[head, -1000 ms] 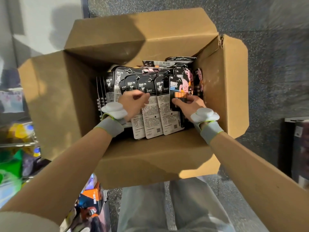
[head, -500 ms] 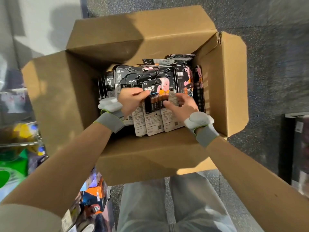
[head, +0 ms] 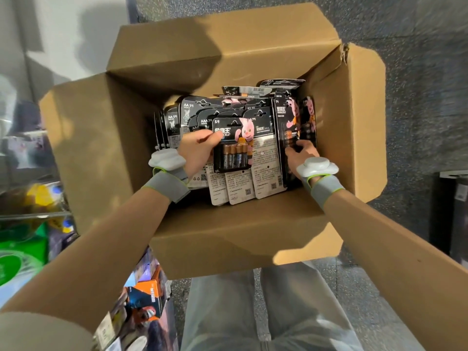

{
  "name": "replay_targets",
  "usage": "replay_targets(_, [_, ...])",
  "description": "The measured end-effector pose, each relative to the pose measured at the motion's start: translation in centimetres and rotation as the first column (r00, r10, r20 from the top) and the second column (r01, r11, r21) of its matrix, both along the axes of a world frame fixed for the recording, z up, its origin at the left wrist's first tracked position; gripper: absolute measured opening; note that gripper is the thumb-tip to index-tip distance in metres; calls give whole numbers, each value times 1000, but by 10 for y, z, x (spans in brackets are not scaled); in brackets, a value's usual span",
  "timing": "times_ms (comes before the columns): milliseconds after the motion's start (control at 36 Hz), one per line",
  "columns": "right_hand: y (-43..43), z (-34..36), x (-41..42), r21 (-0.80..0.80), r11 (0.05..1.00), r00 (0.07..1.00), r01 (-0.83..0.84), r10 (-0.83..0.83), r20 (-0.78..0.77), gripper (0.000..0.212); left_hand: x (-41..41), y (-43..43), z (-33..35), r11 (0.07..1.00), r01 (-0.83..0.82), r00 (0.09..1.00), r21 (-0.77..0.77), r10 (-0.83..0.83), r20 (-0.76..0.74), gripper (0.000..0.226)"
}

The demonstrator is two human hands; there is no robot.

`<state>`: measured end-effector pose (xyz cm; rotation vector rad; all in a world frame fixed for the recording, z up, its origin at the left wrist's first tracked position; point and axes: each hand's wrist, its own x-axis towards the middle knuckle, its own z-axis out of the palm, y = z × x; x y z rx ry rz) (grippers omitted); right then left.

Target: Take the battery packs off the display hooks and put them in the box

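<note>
Battery pack [head: 233,150] in left grip [head: 196,150], inside box [head: 228,239]; right grip [head: 300,154] holds upright pack [head: 286,117].

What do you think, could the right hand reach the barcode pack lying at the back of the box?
Probably yes: the barcode pack lies uncovered on top, and the right hand is inside the open cardboard box, beside the upright packs.

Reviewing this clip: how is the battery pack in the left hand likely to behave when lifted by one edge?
The battery pack probably stays flat: its card looks stiff in the left hand. Four cells sit low, so it is likely bottom-heavy and may swing. The glossy blister could be slippery.
</note>
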<state>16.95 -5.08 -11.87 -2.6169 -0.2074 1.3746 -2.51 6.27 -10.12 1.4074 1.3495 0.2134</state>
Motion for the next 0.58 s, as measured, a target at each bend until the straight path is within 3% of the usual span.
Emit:
replay_targets(111, [0, -4, 0, -7, 1000, 1000, 11, -11, 7, 56, -12, 4, -6, 997, 54, 998, -53, -52, 31, 72])
replay_targets(250, [2, -4, 4, -135, 985, 994, -110, 110, -13, 89, -14, 3, -2, 994, 10, 1000, -106, -11, -12, 59])
replay_targets(333, [1, -6, 3, -149, 975, 986, -164, 160, -38, 90, -12, 1, 0, 991, -18, 999, -132, 11, -49, 26])
replay_targets(583, [-2, -12, 2, -44, 999, 994, 4, -9, -105, 86, -18, 0, -6, 984, -55, 996, -168, 42, -82, 14])
